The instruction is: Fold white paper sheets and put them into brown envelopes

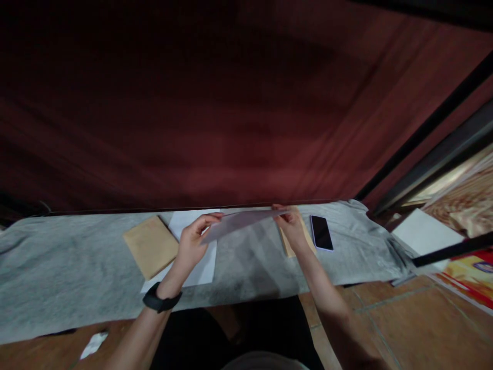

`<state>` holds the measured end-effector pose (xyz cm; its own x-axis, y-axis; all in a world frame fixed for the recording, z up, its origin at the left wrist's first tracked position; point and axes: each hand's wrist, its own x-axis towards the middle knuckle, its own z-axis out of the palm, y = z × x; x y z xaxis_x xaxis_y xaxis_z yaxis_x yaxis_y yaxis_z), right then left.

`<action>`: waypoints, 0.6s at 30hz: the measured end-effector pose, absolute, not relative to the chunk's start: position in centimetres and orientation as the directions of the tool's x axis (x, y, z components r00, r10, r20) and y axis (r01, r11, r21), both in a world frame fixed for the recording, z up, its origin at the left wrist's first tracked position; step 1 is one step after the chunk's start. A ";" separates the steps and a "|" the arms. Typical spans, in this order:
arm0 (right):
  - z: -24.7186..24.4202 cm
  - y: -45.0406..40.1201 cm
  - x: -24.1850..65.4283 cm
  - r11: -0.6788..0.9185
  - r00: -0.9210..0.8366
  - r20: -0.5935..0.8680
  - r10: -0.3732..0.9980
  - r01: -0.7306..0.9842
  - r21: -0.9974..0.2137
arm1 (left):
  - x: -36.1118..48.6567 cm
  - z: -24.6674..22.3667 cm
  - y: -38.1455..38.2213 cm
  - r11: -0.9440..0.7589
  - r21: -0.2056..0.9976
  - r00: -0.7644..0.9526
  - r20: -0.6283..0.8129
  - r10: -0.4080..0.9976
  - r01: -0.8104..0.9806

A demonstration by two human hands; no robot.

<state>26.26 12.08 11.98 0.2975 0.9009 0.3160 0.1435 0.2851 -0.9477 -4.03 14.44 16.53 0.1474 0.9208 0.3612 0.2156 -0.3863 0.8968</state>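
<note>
A sheet of paper point(246, 222) is stretched between my two hands, raised above the grey cloth and tilted so that I see it nearly edge-on. My left hand point(195, 236), with a black band on its wrist, pinches the sheet's left end. At the right end, the fingers of my right hand point(290, 224) are closed on it. Beneath my left hand, white paper point(204, 264) lies on the cloth, partly under a brown paper-covered pad or packet point(151, 247). A tan block-like item point(287, 245) lies below my right hand, which partly hides it.
The grey cloth point(246, 280) covers a long, narrow surface against a dark red panel point(246, 154). To the right lies a phone point(321, 233). A white box-like object point(425, 231) and a red-yellow package point(473, 275) are at far right. A white scrap point(93, 345) lies on the tiled floor.
</note>
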 end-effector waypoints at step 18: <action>0.1 -1.7 27.4 0.406 -0.292 0.305 0.906 0.803 -0.436 | -4.8 1.9 10.6 -0.437 0.751 0.447 0.211 0.869 0.495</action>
<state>27.39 -1.70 0.09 -0.2923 0.9064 0.3049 0.8033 0.4057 -0.4360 -4.79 10.58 1.92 0.4475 0.8690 0.2111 0.4952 -0.4373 0.7507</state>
